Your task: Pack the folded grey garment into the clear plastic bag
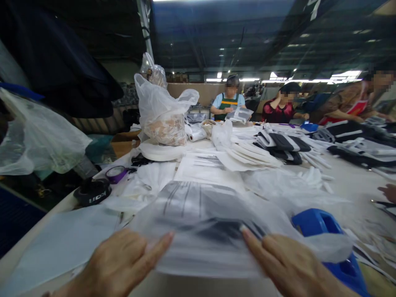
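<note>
A clear, frosted plastic bag with a flat dark item inside lies before me, its near edge toward my body. At its left side is my left hand, one finger stretched over the film and the others bent around the edge. My right hand grips the opposite side in the same way, a fingertip pressing near the dark item. The far part of the bag shows dark printed or seam lines. The undersides of both hands are hidden, and the bag is somewhat blurred.
On the left are a black tape roll and a purple tape roll. A blue plastic tape dispenser-like object stands right. Behind are stacked white sheets, black-and-white pieces and a filled plastic bag. Several people sit or stand beyond.
</note>
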### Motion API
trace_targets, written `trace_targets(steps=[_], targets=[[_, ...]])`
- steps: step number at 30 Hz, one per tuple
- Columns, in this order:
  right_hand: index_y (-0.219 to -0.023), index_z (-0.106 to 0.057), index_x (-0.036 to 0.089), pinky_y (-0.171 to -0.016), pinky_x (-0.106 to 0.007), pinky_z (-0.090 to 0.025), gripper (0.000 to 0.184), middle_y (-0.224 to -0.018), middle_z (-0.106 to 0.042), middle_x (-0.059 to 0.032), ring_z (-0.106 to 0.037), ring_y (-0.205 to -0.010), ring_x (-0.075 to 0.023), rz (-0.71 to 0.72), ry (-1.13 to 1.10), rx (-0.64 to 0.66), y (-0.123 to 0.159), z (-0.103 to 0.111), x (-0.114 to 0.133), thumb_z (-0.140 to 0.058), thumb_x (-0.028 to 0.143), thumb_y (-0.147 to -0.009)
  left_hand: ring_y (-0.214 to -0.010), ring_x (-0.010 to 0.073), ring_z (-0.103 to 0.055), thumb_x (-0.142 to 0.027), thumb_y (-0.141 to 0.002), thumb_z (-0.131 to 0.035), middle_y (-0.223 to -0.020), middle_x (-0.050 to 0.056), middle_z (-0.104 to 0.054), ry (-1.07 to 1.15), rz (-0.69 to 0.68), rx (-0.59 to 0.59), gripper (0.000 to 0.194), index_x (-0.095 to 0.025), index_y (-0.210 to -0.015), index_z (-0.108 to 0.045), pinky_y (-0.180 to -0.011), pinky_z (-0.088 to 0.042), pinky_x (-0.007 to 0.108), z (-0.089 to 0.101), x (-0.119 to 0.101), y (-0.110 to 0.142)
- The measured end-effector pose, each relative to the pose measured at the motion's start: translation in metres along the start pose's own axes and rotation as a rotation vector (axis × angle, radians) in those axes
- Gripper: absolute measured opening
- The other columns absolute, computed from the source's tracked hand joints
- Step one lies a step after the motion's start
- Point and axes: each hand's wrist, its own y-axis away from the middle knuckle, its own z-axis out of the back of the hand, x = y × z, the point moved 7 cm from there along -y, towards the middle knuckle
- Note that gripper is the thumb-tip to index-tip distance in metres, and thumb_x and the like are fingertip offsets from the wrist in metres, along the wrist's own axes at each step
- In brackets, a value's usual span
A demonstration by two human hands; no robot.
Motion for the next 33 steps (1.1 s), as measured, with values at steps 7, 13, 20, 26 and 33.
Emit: trace_targets(steps=[7,13,20,26,33], targets=[[-0.101,-0.055,0.009,-0.047,-0.022,-0.042,0.030,-0.058,-0.057,-0.0020,-0.054,-0.050,-0.0118,-0.046,-0.274,0.043,0.077,-0.074,0.076,-0.028,0.002,-0.090,-0.050,0.0092,-0.043,-0.003,-0.089,-0.033,-0.057,-0.003,-0.043,0.202,0.095,0.110,0.033,-0.009,-0.109,-0.058,-0.051,-0.031,0.026,-0.054,-0.090,0.087],[-0.097,-0.053,0.008,-0.045,-0.026,-0.038,0.030,-0.058,-0.053,-0.0021,-0.050,-0.049,-0.0136,-0.142,-0.374,-0.009,0.101,-0.099,0.095,-0.023,0.008,-0.093,-0.047,0.0101,-0.040,-0.001,-0.088,-0.032,-0.053,-0.003,-0.040,0.136,0.183,0.105,0.035,-0.013,-0.106,-0.060,-0.052,-0.029,0.027,-0.068,-0.103,0.115],[-0.099,-0.052,0.006,-0.047,-0.026,-0.035,0.027,-0.061,-0.052,-0.0032,-0.047,-0.052,-0.0146,-0.149,-0.375,-0.041,0.106,-0.100,0.100,-0.026,0.007,-0.093,-0.087,0.0217,-0.056,-0.007,-0.088,-0.033,-0.092,0.010,-0.062,0.180,0.232,0.018,0.034,-0.013,-0.102,-0.063,-0.079,-0.038,0.037,-0.073,-0.151,0.068],[-0.092,-0.055,0.009,-0.047,-0.027,-0.033,0.028,-0.058,-0.050,-0.0018,-0.044,-0.051,-0.0142,-0.185,-0.357,-0.084,0.106,-0.099,0.100,-0.027,0.007,-0.093,-0.078,0.0211,-0.058,-0.005,-0.087,-0.033,-0.079,0.010,-0.063,0.228,0.198,-0.138,0.032,-0.008,-0.085,-0.064,-0.075,-0.039,0.038,-0.088,-0.182,0.036],[-0.092,-0.057,0.009,-0.048,-0.027,-0.031,0.030,-0.058,-0.050,-0.0012,-0.044,-0.051,-0.0136,-0.196,-0.340,-0.088,0.108,-0.099,0.101,-0.027,0.010,-0.095,-0.111,0.0262,-0.053,-0.001,-0.082,-0.036,-0.112,0.016,-0.061,0.272,0.074,-0.106,0.029,-0.008,-0.086,-0.064,-0.092,-0.042,0.041,-0.084,-0.184,0.035]])
